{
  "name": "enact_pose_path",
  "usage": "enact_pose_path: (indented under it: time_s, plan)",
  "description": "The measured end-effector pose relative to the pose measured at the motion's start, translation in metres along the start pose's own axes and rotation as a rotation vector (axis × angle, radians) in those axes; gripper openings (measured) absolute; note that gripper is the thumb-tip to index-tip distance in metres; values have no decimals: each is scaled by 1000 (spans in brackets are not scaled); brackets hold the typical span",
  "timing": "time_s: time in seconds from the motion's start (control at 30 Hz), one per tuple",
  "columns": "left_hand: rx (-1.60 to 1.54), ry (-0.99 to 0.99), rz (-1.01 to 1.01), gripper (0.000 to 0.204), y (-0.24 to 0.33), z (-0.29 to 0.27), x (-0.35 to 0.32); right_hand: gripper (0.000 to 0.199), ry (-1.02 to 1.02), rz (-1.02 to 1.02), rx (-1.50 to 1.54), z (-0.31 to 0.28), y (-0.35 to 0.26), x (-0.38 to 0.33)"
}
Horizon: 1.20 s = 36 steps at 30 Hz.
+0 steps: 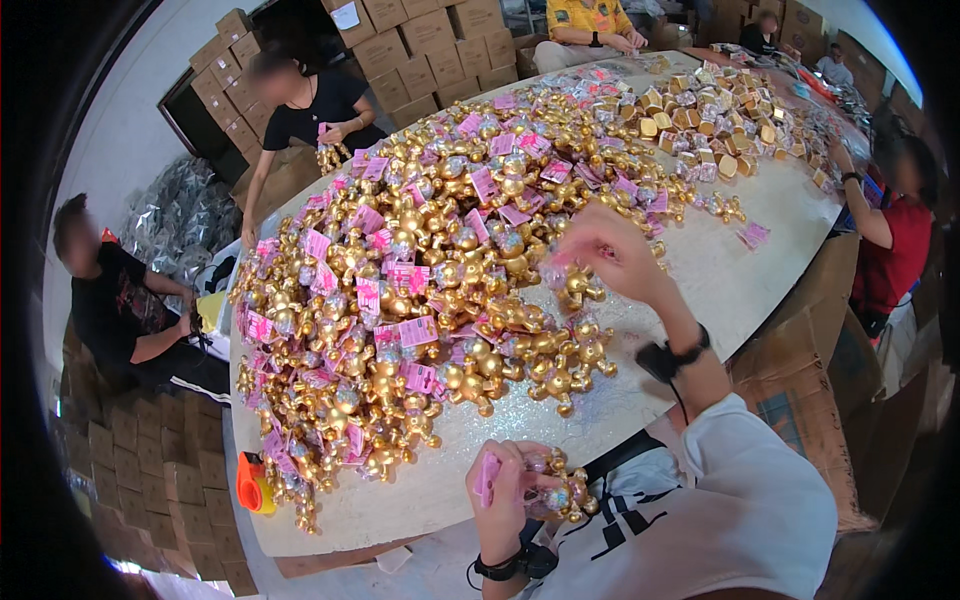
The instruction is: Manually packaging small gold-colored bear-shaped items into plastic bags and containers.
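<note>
Shirt (740,500), left fingers (508,460) gripping figurines (573,505), right fingers (578,240) curled, hold unclear, bare table edge (400,528)

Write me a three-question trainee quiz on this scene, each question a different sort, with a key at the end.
1. True or false: the wearer's right grip is at the edge of the pile, while the left grip holds at least one gold figure apart from it.

2. Fill in the blank: beyond the far side of the table, brown ____ stand stacked.

3. Multiple choice: what colour is the card at the left grip?
A) green
B) pink
C) black

Key:
1. True.
2. Cartons.
3. B, pink.
</note>
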<state>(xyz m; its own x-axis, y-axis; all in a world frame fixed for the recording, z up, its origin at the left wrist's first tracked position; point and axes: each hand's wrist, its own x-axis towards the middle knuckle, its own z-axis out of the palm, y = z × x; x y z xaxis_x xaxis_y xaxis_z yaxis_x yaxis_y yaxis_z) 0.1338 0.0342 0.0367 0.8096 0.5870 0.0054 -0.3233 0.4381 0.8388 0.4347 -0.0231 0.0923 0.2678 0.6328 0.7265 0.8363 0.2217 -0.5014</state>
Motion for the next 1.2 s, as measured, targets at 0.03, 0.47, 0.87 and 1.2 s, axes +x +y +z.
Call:
enact_pose_path:
  time_s: [0.03, 0.47, 0.87, 1.2]
  plan:
    - [74, -14, 10, 16, 0, 2, 1, 8, -134, -100, 63, -9, -27, -3]
    - [-78, -429, -300, 67, -1, 8, 2, 28, -717, -467, 431, 30, -108, -20]
    - [185, -173, -258, 16, 10, 11, -17, 29, -82, 90, -685, 89, 151, 20]
    - [28, -11, -82, 15, 0, 3, -13, 22, 267, -113, -314, 55, 58, 23]
